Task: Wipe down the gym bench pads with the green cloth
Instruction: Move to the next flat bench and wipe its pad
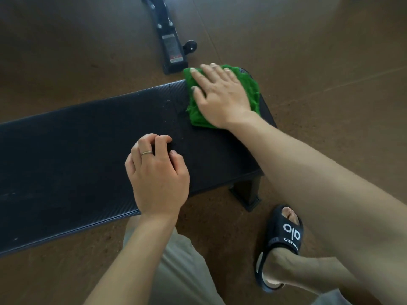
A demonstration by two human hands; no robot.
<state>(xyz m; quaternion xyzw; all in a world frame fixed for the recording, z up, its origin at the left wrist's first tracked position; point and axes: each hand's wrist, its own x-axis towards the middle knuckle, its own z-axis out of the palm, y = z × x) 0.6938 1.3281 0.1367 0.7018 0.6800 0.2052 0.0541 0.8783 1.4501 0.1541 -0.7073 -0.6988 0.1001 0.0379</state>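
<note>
- Gym bench pad, long, black, textured vinyl: it runs left to right across the view, with its right end resting on a dark metal foot.
- Nearest the viewer: a black slide sandal with white lettering stands on the brown speckled floor, just beside the bench foot.
- Left hand, plain ring on one finger: it rests on the near edge of the pad with fingers curled under. Whether they hold anything cannot be told. It appears to serve as a brace for the leaning body.
- Small droplets or specks lie on the pad between the two hands, probably the next area to wipe.
- Right hand: palm down, fingers straight and slightly spread, it presses on the green terry cloth. The flat palm spreads the pressure for wiping.
- The cloth lies bunched at the pad's far right corner.
- Farthest: a black steel equipment base with a knob stands on the floor, apart from the bench.
</note>
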